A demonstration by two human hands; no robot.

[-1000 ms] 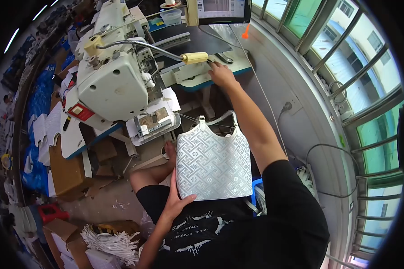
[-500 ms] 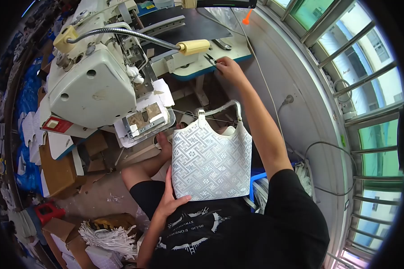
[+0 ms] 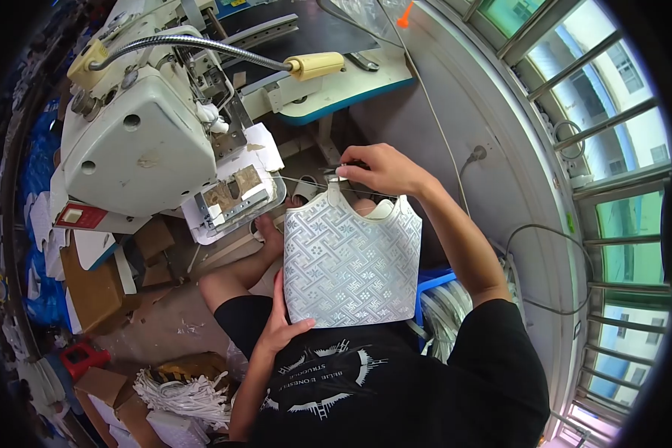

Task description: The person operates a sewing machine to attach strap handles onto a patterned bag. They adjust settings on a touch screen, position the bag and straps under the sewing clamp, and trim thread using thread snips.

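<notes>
While the left grip (image 3: 278, 332) pinches a silver-white patterned bag (image 3: 351, 261) at the lap, the right grip (image 3: 377, 172) is at its top tab (image 3: 334, 194).
Left to right: cardboard box (image 3: 93, 272), then white sewing machine (image 3: 138, 142), white cords (image 3: 183, 396) piled below it; left grip closed on bag's lower left corner, thumb in front; thin threads (image 3: 299, 180) between machine and bag top; bag roughly upright, middle, over the lap, below teal-edged tabletop (image 3: 343, 93); right grip closed around small dark tool (image 3: 357, 163), mostly hidden by fingers; blue-rimmed bin (image 3: 434, 281) with white strips (image 3: 449, 310) just beside bag.
</notes>
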